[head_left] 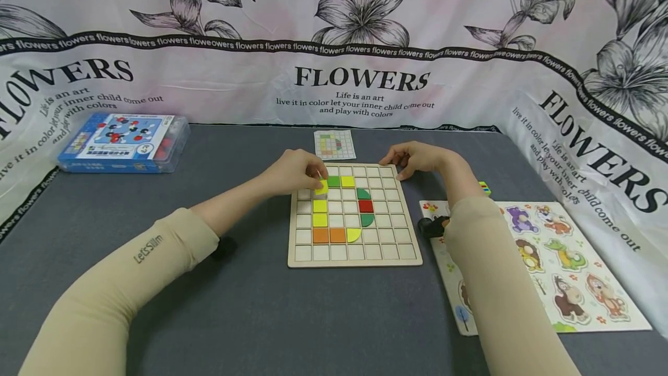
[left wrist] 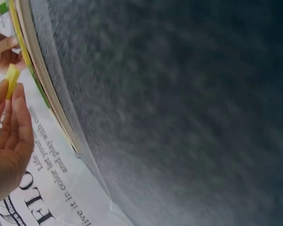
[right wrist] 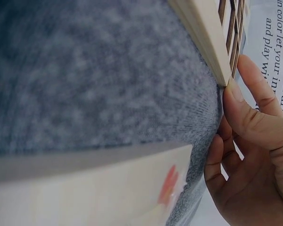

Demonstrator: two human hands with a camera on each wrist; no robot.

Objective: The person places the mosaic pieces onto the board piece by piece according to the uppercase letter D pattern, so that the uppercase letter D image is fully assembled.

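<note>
A wooden grid board (head_left: 355,254) lies on the table with coloured tiles in some of its cells. My left hand (head_left: 296,172) pinches a yellow square tile (left wrist: 12,77) between thumb and fingers, over the board's upper left. Below it, yellow squares (head_left: 320,213) and orange squares (head_left: 329,235) sit in cells. A green square (head_left: 333,181) and a yellow square (head_left: 347,181) lie to its right, and a red square (head_left: 366,206) stands between two green rounded tiles. With thumb and index finger, my right hand (head_left: 417,158) grips the board's far right corner.
Behind the board lies a pattern card (head_left: 334,144). A blue boxed set (head_left: 122,143) stands at the back left. On the right, an animal puzzle board (head_left: 574,248) lies partly under my right arm. A flowered cloth (head_left: 360,91) hangs behind the table.
</note>
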